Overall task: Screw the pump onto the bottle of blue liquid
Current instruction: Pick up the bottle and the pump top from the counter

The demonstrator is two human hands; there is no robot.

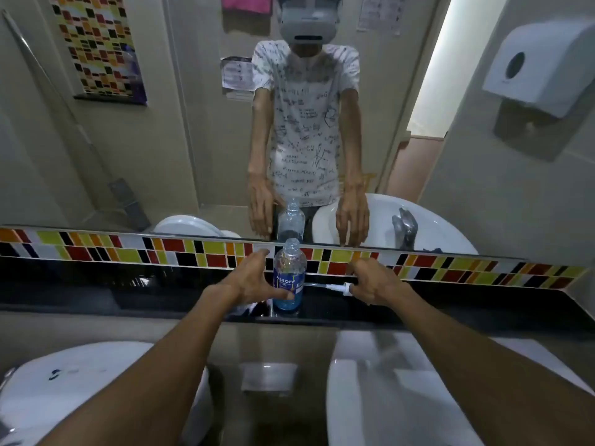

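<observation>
A clear bottle [289, 278] with blue liquid in its lower part and a blue label stands upright, uncapped, on the black ledge [161, 294] below the mirror. My left hand [254, 280] is spread open just left of the bottle, its thumb touching the bottle's lower front, fingers not wrapped around it. A white pump [335, 287] with its dip tube lies flat on the ledge right of the bottle. My right hand [373, 283] hovers at the pump's head with curled fingers, fingertips at or almost on it.
A white sink [370, 397] sits below right, a white toilet lid [80, 381] below left. A mirror [128, 156] above a strip of coloured tiles [128, 252] reflects the person. A paper towel dispenser [541, 66] hangs on the right wall.
</observation>
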